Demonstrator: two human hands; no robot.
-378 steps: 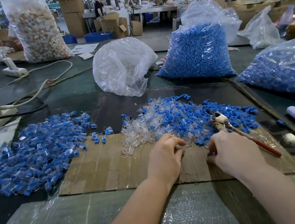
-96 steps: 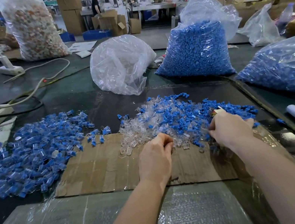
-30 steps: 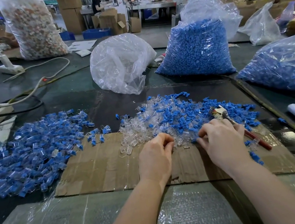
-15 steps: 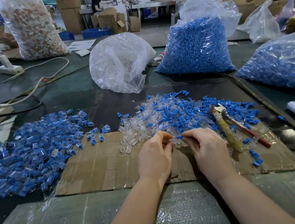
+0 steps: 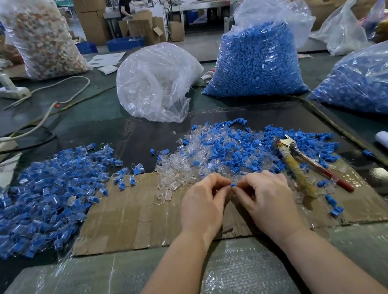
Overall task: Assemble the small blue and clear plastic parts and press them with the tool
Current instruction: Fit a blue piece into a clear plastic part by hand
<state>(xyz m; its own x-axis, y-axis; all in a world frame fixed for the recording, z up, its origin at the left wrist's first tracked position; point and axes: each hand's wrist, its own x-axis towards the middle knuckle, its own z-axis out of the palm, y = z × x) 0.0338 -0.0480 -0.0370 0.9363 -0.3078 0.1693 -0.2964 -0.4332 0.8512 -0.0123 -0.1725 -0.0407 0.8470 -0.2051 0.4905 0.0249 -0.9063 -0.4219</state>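
Note:
My left hand (image 5: 205, 203) and my right hand (image 5: 265, 195) meet over the cardboard sheet (image 5: 127, 215), fingertips together. My right hand pinches a small blue part (image 5: 233, 185). My left hand's fingers curl round something hidden, likely a clear part. Just beyond them lies a mixed pile of loose clear and blue parts (image 5: 217, 150). A pile of joined blue-and-clear pieces (image 5: 46, 196) spreads at the left. The pliers-like pressing tool (image 5: 302, 166), with one yellow-wrapped and one red handle, lies on the cardboard to the right of my right hand, untouched.
Behind the piles stand a clear bag (image 5: 156, 83), a tall bag of blue parts (image 5: 255, 60) and another blue-filled bag (image 5: 373, 84) at the right. White cables and a power strip (image 5: 14, 91) lie at the far left. A person (image 5: 125, 0) works in the background.
My right hand let go of the tool, which now lies on the cardboard, took a blue part from the pile and came left to meet my left hand.

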